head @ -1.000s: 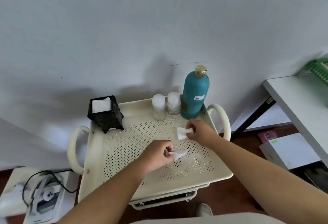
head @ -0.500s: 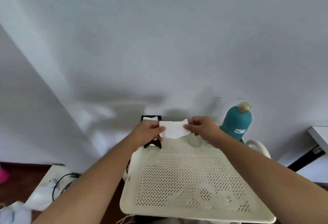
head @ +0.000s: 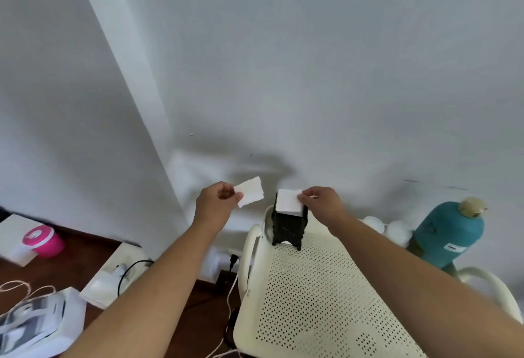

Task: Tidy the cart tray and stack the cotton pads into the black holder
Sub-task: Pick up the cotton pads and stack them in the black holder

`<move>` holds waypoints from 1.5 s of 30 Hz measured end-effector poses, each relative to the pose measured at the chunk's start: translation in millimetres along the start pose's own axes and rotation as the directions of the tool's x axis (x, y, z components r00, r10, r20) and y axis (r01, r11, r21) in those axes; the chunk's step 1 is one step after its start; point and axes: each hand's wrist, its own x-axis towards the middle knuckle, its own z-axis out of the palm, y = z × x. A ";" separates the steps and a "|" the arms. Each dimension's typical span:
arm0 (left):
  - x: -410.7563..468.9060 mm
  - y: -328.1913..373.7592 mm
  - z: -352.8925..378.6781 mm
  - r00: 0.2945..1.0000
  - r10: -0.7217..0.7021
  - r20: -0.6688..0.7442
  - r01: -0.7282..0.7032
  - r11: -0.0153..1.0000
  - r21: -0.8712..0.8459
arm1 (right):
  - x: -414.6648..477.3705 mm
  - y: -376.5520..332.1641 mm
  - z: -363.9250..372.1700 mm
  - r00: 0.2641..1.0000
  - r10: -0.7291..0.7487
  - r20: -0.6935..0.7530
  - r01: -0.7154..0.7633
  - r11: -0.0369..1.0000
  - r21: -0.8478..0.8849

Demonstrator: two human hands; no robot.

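While the perforated cart tray (head: 312,301) looks clear, the right hand (head: 321,203) pinches a cotton pad (head: 288,201) atop the full black holder (head: 289,226) at the tray's eleven o'clock corner; the left hand (head: 217,206) pinches another pad (head: 251,191), not yet stacked.

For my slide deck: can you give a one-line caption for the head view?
Right hand sets a cotton pad on the black holder; left hand holds another pad.
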 end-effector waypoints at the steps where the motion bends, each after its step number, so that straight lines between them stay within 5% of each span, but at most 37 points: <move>1: 0.6 -3.1 -1.0 1.000 -0.003 0.002 0.003 1.000 -0.002 | 1.1 0.4 3.7 1.000 0.001 0.000 -0.001 1.000 -0.021; 8: 7.2 -13.3 -2.0 1.000 -0.015 0.024 0.016 0.999 -0.034 | 8.0 8.5 11.6 0.990 0.048 -0.135 -0.082 0.963 -0.258; 15: 15.7 -14.5 11.7 0.997 -0.016 0.073 0.021 0.998 -0.066 | 11.9 15.3 17.2 0.982 -0.060 -0.181 -0.028 0.895 -0.446; 20: 22.4 -4.8 29.1 0.987 -0.006 0.162 0.018 0.997 -0.071 | 10.2 10.6 5.1 0.980 -0.122 -0.158 0.067 0.947 -0.315; 24: 28.8 11.8 53.5 0.967 -0.027 0.253 0.056 0.992 -0.109 | 10.6 -0.2 -3.2 0.995 -0.097 0.016 0.098 0.989 -0.107; 28: 32.5 15.5 77.4 0.955 -0.060 0.291 0.079 0.996 -0.053 | 12.7 2.5 -3.1 0.996 -0.083 0.014 0.084 0.988 -0.131; 33: 31.3 8.7 91.7 0.970 0.005 0.242 -0.052 0.980 0.191 | 13.9 16.6 2.0 0.998 -0.060 -0.030 0.050 0.960 -0.274; 40: 25.1 5.0 95.2 0.962 0.137 0.235 -0.209 0.925 0.317 | 15.1 25.6 6.7 0.996 -0.080 -0.044 0.059 0.933 -0.355; 45: 23.5 3.7 94.8 0.910 0.319 0.266 -0.414 0.749 0.518 | 14.5 27.8 3.0 0.985 -0.171 -0.036 0.144 0.911 -0.386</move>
